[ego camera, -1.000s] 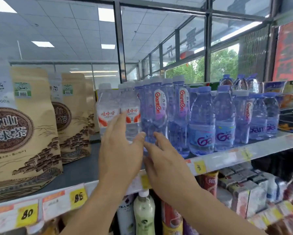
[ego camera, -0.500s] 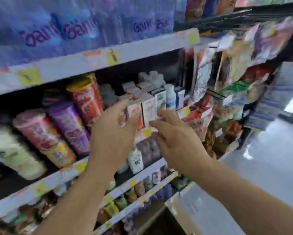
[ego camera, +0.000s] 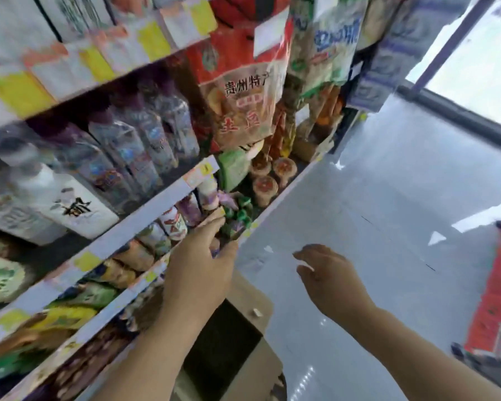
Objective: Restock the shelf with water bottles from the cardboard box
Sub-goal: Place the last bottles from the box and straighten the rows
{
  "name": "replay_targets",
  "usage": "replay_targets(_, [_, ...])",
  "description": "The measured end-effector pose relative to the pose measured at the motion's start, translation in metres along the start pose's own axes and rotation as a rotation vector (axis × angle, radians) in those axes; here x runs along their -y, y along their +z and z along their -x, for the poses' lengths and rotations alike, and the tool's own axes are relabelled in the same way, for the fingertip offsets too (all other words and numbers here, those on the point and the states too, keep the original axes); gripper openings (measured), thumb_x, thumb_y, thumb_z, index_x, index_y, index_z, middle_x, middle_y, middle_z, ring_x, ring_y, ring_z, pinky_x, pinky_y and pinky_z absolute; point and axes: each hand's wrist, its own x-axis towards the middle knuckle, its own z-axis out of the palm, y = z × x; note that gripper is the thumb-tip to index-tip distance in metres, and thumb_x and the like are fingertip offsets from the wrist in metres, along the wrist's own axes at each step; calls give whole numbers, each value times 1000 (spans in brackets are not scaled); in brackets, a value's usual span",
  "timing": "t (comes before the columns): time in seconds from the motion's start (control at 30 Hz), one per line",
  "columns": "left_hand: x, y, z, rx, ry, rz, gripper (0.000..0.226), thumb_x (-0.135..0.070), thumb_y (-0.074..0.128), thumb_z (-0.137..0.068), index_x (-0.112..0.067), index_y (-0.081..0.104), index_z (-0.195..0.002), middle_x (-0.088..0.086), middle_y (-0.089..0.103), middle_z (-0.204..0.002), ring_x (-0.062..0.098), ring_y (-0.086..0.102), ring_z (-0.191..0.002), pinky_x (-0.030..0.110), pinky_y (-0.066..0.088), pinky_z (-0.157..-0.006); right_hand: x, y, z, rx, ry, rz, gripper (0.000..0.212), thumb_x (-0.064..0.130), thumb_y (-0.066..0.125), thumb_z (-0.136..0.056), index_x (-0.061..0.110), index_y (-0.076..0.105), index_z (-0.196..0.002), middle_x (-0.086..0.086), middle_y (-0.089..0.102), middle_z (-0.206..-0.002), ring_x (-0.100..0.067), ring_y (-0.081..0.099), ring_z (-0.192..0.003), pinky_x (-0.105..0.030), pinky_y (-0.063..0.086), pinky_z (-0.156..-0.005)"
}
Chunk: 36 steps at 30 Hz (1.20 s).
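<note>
The cardboard box [ego camera: 258, 369] stands near us on the floor [ego camera: 388, 198], at the foot of the shelf [ego camera: 145, 224]. Its flaps are open and its inside is dark, so we cannot tell how many water bottles are in it. Neither hand carries a bottle, so we judge that a bottle must now be fetched; how full the restocked row is, this view does not show.

The left hand [ego camera: 203, 264] hangs before the low rails, fingers loosely spread and holding nothing. The right hand [ego camera: 327, 276] hovers over the floor, fingers relaxed, a little bent, also holding nothing.

On the left the rails of the shelf stick out close to the left hand, and the hanging bags [ego camera: 243, 96] come forward above. On the right the floor gives open room, up to a red thing [ego camera: 498, 285] at the far right.
</note>
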Motion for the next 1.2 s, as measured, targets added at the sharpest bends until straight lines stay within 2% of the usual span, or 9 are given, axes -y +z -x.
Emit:
replay_targets(0.23, [110, 111, -48, 124, -185, -18, 46, -34, 64, -94, -40, 54, -138, -10, 66, -125, 6, 62, -106, 32, 49, -87, -97, 150, -60, 234, 52, -21, 34, 18, 53, -97, 19, 61, -130, 3, 56, -133, -19, 60, -109, -16, 38, -87])
replay_targets(0.4, [183, 191, -92, 139, -273, -51, 35, -32, 63, -94, -44, 63, -127, -14, 70, -122, 2, 63, -110, 26, 46, -91, -153, 248, -125, 256, 42, -22, 39, 19, 52, -97, 20, 56, -136, -2, 53, -135, -24, 55, -118, -30, 44, -94])
replay_targets(0.5, [227, 239, -112, 260, -315, -355, 26, -49, 50, -95, -56, 58, -119, -22, 68, -119, 10, 60, -118, 34, 47, -97, -184, 296, -164, 248, 42, 20, 46, 20, 55, -95, 22, 49, -141, -3, 44, -143, -29, 49, -123, -37, 47, -96])
replay_targets(0.63, [273, 277, -119, 330, -371, -500, 35, -56, 45, -94, -47, 59, -125, -19, 61, -130, 9, 49, -131, 41, 44, -102, -214, 343, -207, 204, 6, 81, 55, 19, 56, -94, 26, 39, -146, -8, 28, -155, -34, 37, -133, -43, 44, -101])
replay_targets(0.83, [300, 285, -120, 192, -299, -723, 38, -61, 43, -90, -33, 68, -95, -12, 71, -97, 12, 64, -99, 35, 51, -78, -235, 388, -264, 114, 37, 108, 60, 17, 58, -93, 24, 35, -148, -14, 28, -153, -38, 37, -131, -43, 42, -101])
replay_targets(0.97, [301, 289, -120, 203, -331, -750, 57, -66, 20, -82, -31, 64, -90, -11, 68, -90, 11, 63, -101, 36, 50, -76, -242, 410, -277, 100, 33, 110, 53, 14, 61, -91, 19, 46, -142, -12, 42, -145, -37, 46, -124, -39, 44, -97])
replay_targets(1.07, [305, 292, -118, 140, -260, -651, 49, -56, 36, -79, -26, 75, -78, -5, 72, -74, 23, 72, -89, 46, 53, -71, -247, 419, -281, 49, 24, 84, 44, 5, 60, -87, 15, 59, -130, -13, 55, -129, -38, 53, -110, -37, 49, -86])
replay_targets(1.13, [307, 295, -114, 7, -165, -647, 36, -47, 49, -75, -24, 76, -73, -5, 73, -71, 23, 74, -90, 56, 50, -79, -247, 420, -282, 32, 19, 73, 37, 1, 60, -85, 12, 65, -120, -14, 59, -119, -39, 55, -104, -32, 45, -81])
replay_targets(1.2, [309, 300, -111, -48, -99, -646, 27, -44, 57, -73, -27, 77, -77, -11, 76, -80, 21, 72, -104, 63, 38, -96, -244, 417, -276, 20, 21, 74, 34, -1, 60, -84, 11, 68, -115, -14, 61, -115, -39, 55, -101, -28, 39, -76])
